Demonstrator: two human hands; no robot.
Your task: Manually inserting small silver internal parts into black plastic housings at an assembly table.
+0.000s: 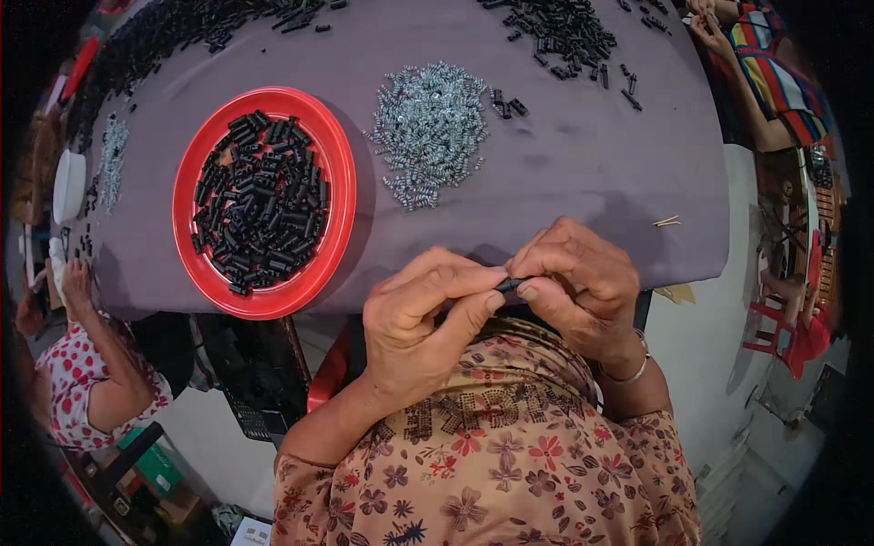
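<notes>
One short, black, tubular plastic piece [510, 285] is being worked at the near edge of the grey-purple cloth-covered worktop [583, 164]. The left hand [428, 314] pinches it between thumb and index finger; the right hand [583, 287] has its thumb and finger pressed together at the other end. Much seems left: loose stock lies all about, and which pieces are finished cannot be told. Counted: one piece in the hands; one round red plastic tray [346, 177] left of centre, its black tubular pieces [259, 200] too many to count; two piles of silvery coiled metal springs, one large [432, 132] mid-worktop, one small [112, 159] by the left edge; two large heaps of black pieces along the far edge [564, 36]; and a few thin gold-coloured pins [667, 221] towards the near right corner.
</notes>
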